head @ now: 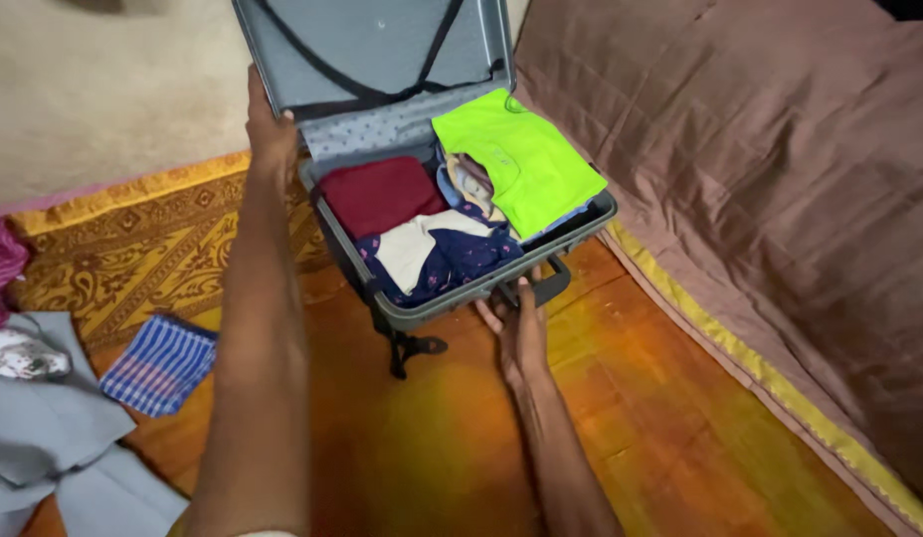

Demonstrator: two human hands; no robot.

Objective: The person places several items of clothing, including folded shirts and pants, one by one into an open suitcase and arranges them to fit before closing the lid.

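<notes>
On an orange patterned mat a grey suitcase lies open, its lid raised at the far side with black straps crossing the lining. Folded clothes fill the case: a lime shirt at its right, a maroon garment at its left, navy and cream pieces toward the near rim. The left hand is laid against the lid's left edge, fingers curled around that edge. The right hand is pressed to the case's near wall beside the handle, fingers bent upward against it; whether anything is gripped cannot be told. Right of the case a brown bedcover lies close. Left of it, a blue checked cloth and grey fabric are seen, with bare mat between and before the case.
</notes>
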